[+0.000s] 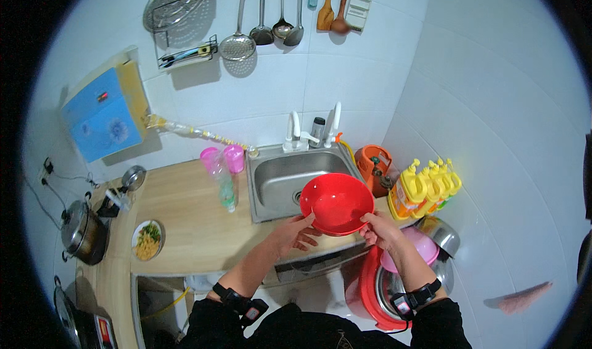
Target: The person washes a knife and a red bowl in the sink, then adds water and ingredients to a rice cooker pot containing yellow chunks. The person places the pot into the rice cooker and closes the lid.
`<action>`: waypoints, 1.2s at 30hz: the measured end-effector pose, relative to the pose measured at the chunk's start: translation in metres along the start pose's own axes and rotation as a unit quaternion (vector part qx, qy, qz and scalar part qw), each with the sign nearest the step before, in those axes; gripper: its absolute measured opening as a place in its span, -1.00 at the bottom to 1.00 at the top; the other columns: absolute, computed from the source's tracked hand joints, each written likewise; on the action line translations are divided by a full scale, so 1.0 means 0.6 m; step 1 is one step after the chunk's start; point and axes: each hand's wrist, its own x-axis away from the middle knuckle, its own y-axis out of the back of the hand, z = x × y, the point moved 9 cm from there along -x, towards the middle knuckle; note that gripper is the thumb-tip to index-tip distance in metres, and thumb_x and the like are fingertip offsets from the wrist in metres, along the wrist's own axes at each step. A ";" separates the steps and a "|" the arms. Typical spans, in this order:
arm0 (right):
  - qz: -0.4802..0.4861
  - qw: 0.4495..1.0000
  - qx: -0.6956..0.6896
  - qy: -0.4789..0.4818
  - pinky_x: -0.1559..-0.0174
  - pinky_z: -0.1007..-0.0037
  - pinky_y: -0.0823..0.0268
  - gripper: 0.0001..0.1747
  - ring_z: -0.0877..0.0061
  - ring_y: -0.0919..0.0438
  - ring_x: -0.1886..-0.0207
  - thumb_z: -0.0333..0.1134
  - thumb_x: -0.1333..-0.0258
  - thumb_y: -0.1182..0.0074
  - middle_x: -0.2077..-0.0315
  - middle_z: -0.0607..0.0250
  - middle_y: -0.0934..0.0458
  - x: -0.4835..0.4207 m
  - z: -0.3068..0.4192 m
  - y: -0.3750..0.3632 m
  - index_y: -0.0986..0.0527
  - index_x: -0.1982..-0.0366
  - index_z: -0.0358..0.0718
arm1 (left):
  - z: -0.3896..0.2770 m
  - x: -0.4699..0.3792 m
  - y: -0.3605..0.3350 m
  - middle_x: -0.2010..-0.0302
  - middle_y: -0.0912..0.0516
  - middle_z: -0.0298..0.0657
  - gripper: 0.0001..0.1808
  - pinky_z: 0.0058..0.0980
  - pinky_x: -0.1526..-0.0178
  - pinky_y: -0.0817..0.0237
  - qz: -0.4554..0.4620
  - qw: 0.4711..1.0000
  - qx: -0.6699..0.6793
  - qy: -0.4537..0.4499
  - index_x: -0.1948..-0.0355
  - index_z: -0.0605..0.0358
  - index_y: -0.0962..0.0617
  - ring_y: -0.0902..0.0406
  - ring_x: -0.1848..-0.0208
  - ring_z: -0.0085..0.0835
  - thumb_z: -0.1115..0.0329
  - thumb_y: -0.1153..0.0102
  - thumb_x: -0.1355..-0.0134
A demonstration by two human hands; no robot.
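A shiny red bowl (336, 203) is held up over the front right part of a stainless steel sink (273, 175). At its near left side, my left hand (294, 236) has the thumb over the rim and the fingers spread against the outside. My right hand (382, 231) grips the near right rim, thumb on top and fingers underneath. No food shows inside the bowl. Two white faucets, one a curved tap (292, 129) and the other a taller tap (334, 124), stand behind the basin.
Left on the wooden counter (185, 228) are a plate of food (148, 240), a plastic bottle (226, 191) and pink cups (234, 158). Yellow pump jugs (407, 191) and an orange gas cylinder (370, 168) stand right. Below are a red tub (363, 289) and a pink basin (409, 249).
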 end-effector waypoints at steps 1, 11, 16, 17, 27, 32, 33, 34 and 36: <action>-0.004 1.000 0.010 0.000 0.79 0.59 -0.10 -0.81 0.61 -0.27 0.82 -0.30 0.03 0.07 0.75 0.21 -0.41 -0.030 0.014 -0.003 -0.31 0.41 -0.28 | -0.011 -0.026 0.015 0.31 -0.57 -0.18 -0.50 -0.46 0.44 -0.31 0.012 1.000 0.000 0.005 0.13 0.10 -0.40 -0.53 0.38 -0.37 -0.10 0.04 -0.11; -0.018 0.997 0.035 -0.063 0.76 0.59 -0.05 -0.74 0.67 -0.24 0.79 -0.20 0.00 0.02 0.73 0.25 -0.40 -0.257 0.073 0.012 -0.30 0.34 -0.22 | -0.069 -0.231 0.135 0.36 -0.59 -0.18 -0.71 -0.44 0.41 -0.33 -0.013 0.998 0.016 0.060 0.21 0.18 -0.44 -0.54 0.37 -0.37 0.25 0.04 -0.08; 0.003 0.994 0.078 -0.073 0.70 0.61 -0.07 -0.41 0.67 -0.22 0.75 0.21 -0.04 0.27 0.72 0.29 -0.38 -0.353 0.103 0.024 -0.34 0.32 -0.23 | -0.084 -0.307 0.167 0.36 -0.59 -0.17 -0.71 -0.40 0.36 -0.33 -0.053 0.997 0.030 0.054 0.21 0.21 -0.43 -0.54 0.37 -0.37 0.28 0.09 -0.06; -0.020 0.995 0.081 -0.059 0.70 0.60 -0.08 -0.39 0.66 -0.22 0.74 0.22 -0.05 0.28 0.72 0.29 -0.38 -0.374 0.110 0.037 -0.35 0.31 -0.24 | -0.085 -0.318 0.173 0.36 -0.59 -0.17 -0.70 -0.40 0.35 -0.33 -0.060 0.996 0.033 0.056 0.21 0.21 -0.43 -0.54 0.37 -0.37 0.28 0.10 -0.06; -0.155 0.981 0.098 0.070 0.64 0.63 -0.17 -0.60 0.72 -0.29 0.68 -0.05 -0.13 0.27 0.62 0.39 -0.42 -0.620 0.166 0.177 -0.41 0.27 -0.23 | -0.109 -0.423 0.217 0.44 -0.57 -0.21 -0.73 -0.37 0.32 -0.30 -0.098 0.993 0.014 0.071 0.26 0.19 -0.42 -0.51 0.39 -0.40 0.26 0.07 -0.04; -0.213 0.898 0.339 0.181 0.22 0.36 -0.25 -0.60 0.26 -0.43 0.28 -0.10 -0.13 0.27 0.36 0.05 -0.48 -0.699 0.227 0.197 -0.42 0.20 -0.24 | -0.107 -0.467 0.235 0.41 -0.56 -0.19 -0.71 -0.36 0.29 -0.31 -0.138 0.985 -0.006 0.107 0.22 0.22 -0.40 -0.52 0.38 -0.38 0.29 0.07 -0.05; -0.223 0.889 0.359 0.179 0.10 0.28 -0.22 -0.60 0.13 -0.42 0.15 -0.11 -0.13 0.28 0.28 -0.05 -0.47 -0.710 0.233 0.199 -0.42 0.18 -0.22 | -0.110 -0.476 0.236 0.40 -0.56 -0.18 -0.71 -0.36 0.29 -0.31 -0.132 0.986 -0.001 0.101 0.21 0.21 -0.39 -0.52 0.38 -0.37 0.29 0.07 -0.05; -0.203 0.892 0.353 0.194 0.06 0.29 -0.21 -0.57 0.14 -0.39 0.08 -0.10 -0.13 0.29 0.20 -0.08 -0.45 -0.723 0.240 0.195 -0.40 0.12 -0.23 | -0.111 -0.482 0.236 0.40 -0.56 -0.18 -0.70 -0.36 0.30 -0.32 -0.127 0.987 0.004 0.096 0.20 0.21 -0.39 -0.52 0.38 -0.37 0.29 0.07 -0.06; -0.206 0.883 0.365 0.209 0.04 0.29 -0.21 -0.55 0.14 -0.39 0.07 -0.10 -0.13 0.29 0.19 -0.07 -0.45 -0.746 0.253 0.195 -0.40 0.12 -0.26 | -0.110 -0.496 0.239 0.39 -0.56 -0.17 -0.70 -0.36 0.30 -0.32 -0.127 0.987 0.010 0.095 0.18 0.20 -0.38 -0.52 0.37 -0.36 0.29 0.07 -0.06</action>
